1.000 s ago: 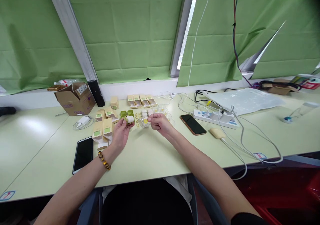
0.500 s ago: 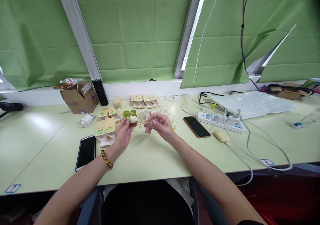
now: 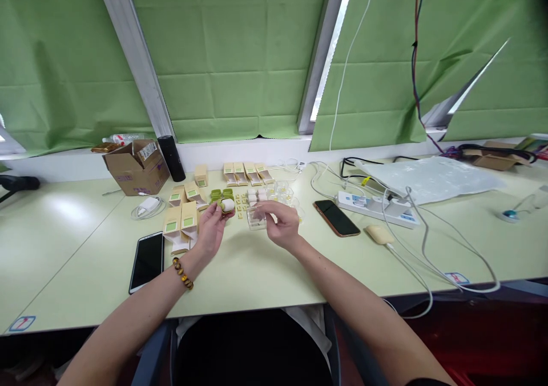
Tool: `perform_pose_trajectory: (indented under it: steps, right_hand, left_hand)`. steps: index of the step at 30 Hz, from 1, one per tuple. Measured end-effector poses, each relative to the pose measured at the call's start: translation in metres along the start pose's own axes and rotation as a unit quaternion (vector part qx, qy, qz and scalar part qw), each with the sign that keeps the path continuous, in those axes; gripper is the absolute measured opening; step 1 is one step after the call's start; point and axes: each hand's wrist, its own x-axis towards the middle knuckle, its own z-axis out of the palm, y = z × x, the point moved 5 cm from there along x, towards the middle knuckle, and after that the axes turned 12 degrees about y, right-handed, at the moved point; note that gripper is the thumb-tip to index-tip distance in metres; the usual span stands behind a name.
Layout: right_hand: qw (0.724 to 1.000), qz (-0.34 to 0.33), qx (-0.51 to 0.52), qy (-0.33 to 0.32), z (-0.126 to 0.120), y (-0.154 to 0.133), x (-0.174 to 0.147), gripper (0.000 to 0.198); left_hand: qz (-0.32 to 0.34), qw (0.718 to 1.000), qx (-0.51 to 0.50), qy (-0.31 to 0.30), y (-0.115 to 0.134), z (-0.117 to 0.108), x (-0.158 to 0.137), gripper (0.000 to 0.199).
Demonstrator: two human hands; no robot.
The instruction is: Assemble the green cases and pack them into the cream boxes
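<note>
My left hand, with a beaded bracelet on the wrist, is closed around a small green case. A white rounded piece sits in that case. To its right, my right hand pinches the edge of a clear plastic box just above the table. Beyond the hands are more green cases, small yellow-green pieces in rows, pale pink-white pieces and clear plastic covers, partly hidden by my right hand.
Cream cartons stand left of my left hand, with more cartons at the back. One phone lies at left, another phone at right. A power strip with cables, a cardboard box and a black cylinder are farther out.
My right hand has turned and shifted slightly right and down, bringing the clear plastic box lower. The pale pieces behind it are now more visible. My left hand is nearly still.
</note>
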Motion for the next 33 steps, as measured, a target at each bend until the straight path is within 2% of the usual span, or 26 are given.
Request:
perform_pose_trajectory:
  steps: [2,5,7,9,11,13,15,19,24,28,33]
  right_hand:
    - [0.998,-0.050,-0.040,-0.006,0.001,-0.002,-0.005,0.016]
    - [0.998,-0.039,-0.048,-0.008,0.004,0.000,-0.009,0.015]
    - [1.000,0.020,-0.014,0.018,0.003,0.006,-0.007,0.013]
    - [0.990,0.117,0.069,0.036,0.004,0.014,-0.004,0.015]
    - [0.961,0.213,0.175,0.030,0.008,0.023,0.000,0.027]
    - [0.929,0.271,0.250,0.013,0.011,0.028,0.003,0.041]
    - [0.913,0.299,0.276,0.004,0.012,0.031,0.005,0.045]
    - [0.907,0.322,0.272,-0.006,0.013,0.036,0.005,0.038]
    - [0.891,0.351,0.285,-0.035,0.019,0.041,0.002,0.045]
    - [0.913,0.333,0.234,-0.034,0.017,0.045,-0.001,0.041]
    - [0.973,0.218,0.056,-0.055,0.015,0.045,-0.006,0.026]
  left_hand:
    - [0.005,1.000,0.001,-0.003,0.000,0.000,0.000,0.027]
    - [0.011,1.000,0.000,-0.001,0.000,0.001,0.000,0.028]
    - [0.012,1.000,-0.003,0.003,0.001,0.002,-0.001,0.028]
    - [0.009,1.000,-0.005,0.006,0.002,0.003,-0.002,0.029]
    - [0.006,1.000,-0.008,0.007,0.002,0.003,-0.002,0.029]
    - [0.006,1.000,-0.009,0.006,0.003,0.003,-0.002,0.029]
    - [0.009,1.000,-0.009,0.004,0.003,0.003,-0.001,0.030]
    - [0.013,1.000,-0.005,0.008,0.004,0.003,-0.001,0.031]
    - [0.054,0.998,0.022,0.004,0.010,0.004,-0.003,0.035]
    - [0.104,0.991,0.088,0.013,0.012,0.001,-0.002,0.043]
    - [0.182,0.970,0.162,0.016,0.021,0.002,-0.005,0.051]
